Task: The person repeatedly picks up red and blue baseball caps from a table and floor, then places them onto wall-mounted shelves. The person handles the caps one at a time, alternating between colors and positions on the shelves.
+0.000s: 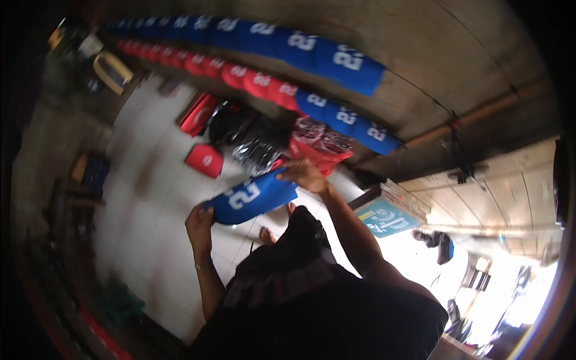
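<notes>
Stretched between my two hands is a curved blue fabric piece (pixel 264 203) with a white printed mark. My left hand (pixel 199 221) pinches its lower left end. At its upper right corner, my right hand (pixel 305 174) is closed on the edge, with the arm reaching forward. The piece hangs in the air above the floor, in front of my body. Just beyond it on the floor are a black plastic bag (pixel 255 150) and a red plastic bag (pixel 321 155).
Along the wall hang a row of blue pieces (pixel 336 66) and, below it, a row of red pieces (pixel 261 84) ending in several blue ones. A red piece (pixel 205 161) lies on the white tiled floor (pixel 156 240). To the right stands a teal printed board (pixel 390 219).
</notes>
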